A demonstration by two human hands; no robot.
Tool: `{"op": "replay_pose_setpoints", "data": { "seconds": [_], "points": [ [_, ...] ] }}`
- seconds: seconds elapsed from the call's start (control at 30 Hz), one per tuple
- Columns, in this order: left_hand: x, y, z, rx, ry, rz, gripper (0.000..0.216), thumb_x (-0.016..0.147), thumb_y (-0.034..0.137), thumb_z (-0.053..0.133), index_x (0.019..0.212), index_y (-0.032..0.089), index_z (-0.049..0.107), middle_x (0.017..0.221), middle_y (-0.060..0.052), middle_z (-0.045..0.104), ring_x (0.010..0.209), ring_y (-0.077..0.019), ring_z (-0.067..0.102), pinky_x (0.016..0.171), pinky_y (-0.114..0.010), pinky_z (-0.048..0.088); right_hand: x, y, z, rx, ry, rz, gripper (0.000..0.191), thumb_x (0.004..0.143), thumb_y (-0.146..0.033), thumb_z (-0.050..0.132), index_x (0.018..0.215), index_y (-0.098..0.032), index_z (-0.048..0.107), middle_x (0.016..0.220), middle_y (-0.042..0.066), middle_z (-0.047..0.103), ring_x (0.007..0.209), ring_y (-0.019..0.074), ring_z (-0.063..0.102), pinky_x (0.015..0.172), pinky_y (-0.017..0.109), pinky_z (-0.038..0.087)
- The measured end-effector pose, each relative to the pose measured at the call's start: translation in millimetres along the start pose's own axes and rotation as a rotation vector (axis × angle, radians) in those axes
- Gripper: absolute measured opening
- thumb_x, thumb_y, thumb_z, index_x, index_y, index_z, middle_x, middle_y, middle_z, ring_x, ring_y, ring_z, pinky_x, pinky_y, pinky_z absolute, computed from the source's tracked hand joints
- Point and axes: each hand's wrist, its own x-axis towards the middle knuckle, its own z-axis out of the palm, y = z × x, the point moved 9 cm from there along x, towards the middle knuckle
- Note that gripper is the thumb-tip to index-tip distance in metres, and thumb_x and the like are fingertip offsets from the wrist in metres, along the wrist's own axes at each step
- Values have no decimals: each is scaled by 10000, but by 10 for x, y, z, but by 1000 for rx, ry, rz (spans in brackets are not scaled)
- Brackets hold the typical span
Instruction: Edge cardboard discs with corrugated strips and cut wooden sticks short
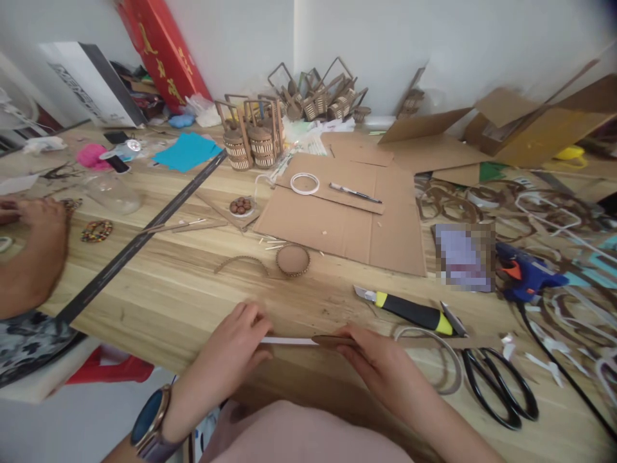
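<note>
Both my hands work at the near edge of the wooden table (183,289). My left hand (231,350) pinches the left end of a thin white strip (289,341). My right hand (373,363) holds a long narrow brown cardboard strip (332,340) where it meets the white strip; the brown strip runs on to the right past the scissors. I wear a watch (150,418) on my left wrist.
A yellow-black utility knife (409,310), black scissors (499,389), a blue glue gun (527,276), flat cardboard (357,225), a round cardboard disc (292,259) and a long black ruler (139,241) lie around. Small cardboard baskets (253,145) stand at the back. Another person's hand (29,251) rests at the left.
</note>
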Motion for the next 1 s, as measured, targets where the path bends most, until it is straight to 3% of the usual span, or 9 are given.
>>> {"op": "replay_pose_setpoints", "data": {
  "seconds": [0.1,0.2,0.4,0.6,0.77,1.0],
  "points": [
    [-4,-7,20,56,-58,-18,66,877,104,628,890,168,639,999,-80,625,988,-276,584,839,-404,487,32,-61,25,-81,-6,-16,263,959,-221,389,1005,-214,648,912,71,733,847,217,683,726,299,493],
    [-8,21,-27,13,-65,-29,69,904,117,591,879,171,627,919,-56,651,903,-254,611,786,-372,484,56,-83,36,-128,-10,-14,238,958,-211,390,974,-209,628,894,65,732,821,215,687,696,288,484],
    [-11,223,-270,-368,119,96,111,875,109,613,909,211,640,844,20,657,789,-167,611,739,-267,470,82,-57,62,-181,-41,-6,215,964,-188,389,970,-197,604,912,72,727,846,222,684,720,301,481],
    [157,542,-282,-685,231,229,160,922,174,596,1050,212,684,865,-2,628,781,-140,609,727,-236,499,86,-113,59,-174,-15,-34,199,963,-157,405,920,-205,593,892,66,729,805,206,679,674,275,462],
    [176,781,-248,-535,370,386,264,1000,209,497,1218,171,642,1044,-86,639,971,-182,603,860,-297,514,61,-93,24,-250,53,-54,166,909,-93,461,881,-196,589,860,62,717,781,210,660,668,280,445],
    [124,962,-296,-332,543,549,259,1029,186,438,1219,129,605,969,-90,705,877,-176,619,807,-298,531,70,-75,9,-247,79,-80,186,905,-86,485,791,-184,594,808,55,716,770,202,648,715,290,430]
  ]
}}
